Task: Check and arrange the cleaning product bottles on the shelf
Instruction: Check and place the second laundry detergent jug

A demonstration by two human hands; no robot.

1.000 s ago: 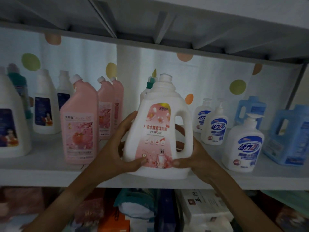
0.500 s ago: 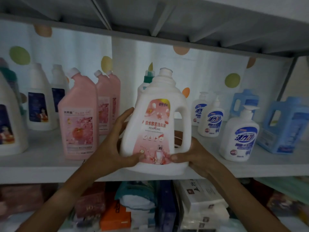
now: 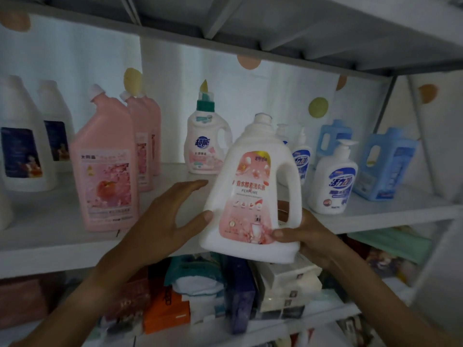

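White shelf (image 3: 50, 246): pink bottles (image 3: 106, 186), pump bottles (image 3: 333, 181), blue jugs (image 3: 385, 166).

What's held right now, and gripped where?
The white detergent jug. The right hand grips its lower right corner below the handle; the left hand only touches its left side with the thumb.

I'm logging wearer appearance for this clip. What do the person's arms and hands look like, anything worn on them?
Both forearms are bare as far as the frame shows: no sleeves, gloves, watch or bracelet in view. The left hand and right hand show no rings that I can make out, though the dim picture could hide small ones.

Left hand (image 3: 165, 221) spread; right hand (image 3: 304, 234) seemingly curled
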